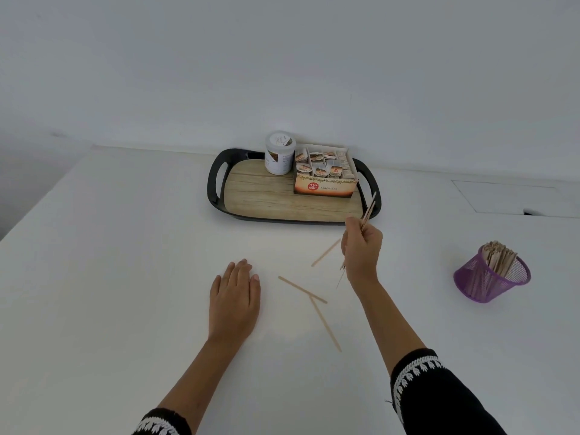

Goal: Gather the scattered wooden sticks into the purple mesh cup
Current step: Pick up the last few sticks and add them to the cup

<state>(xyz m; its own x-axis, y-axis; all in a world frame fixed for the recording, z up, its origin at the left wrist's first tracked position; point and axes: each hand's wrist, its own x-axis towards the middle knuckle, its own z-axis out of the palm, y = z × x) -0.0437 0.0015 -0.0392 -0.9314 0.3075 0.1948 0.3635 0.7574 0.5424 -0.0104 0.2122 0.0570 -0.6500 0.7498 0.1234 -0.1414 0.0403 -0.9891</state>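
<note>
Left hand [236, 301] flat on white table [125, 277], fingers extended, empty. Three wooden sticks [302, 289] loose at centre. Right hand [361, 246] closed around held sticks [369, 206] pointing 1 o'clock. Purple mesh cup [489, 277] at 3 o'clock, stick-filled.

3 loose sticks [325, 252] – 1 cup [489, 277], 1 tray [216, 180]

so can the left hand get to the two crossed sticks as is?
Probably yes: the left hand lies flat and empty on the table, the crossed sticks lie just to its right, with nothing between.
</note>
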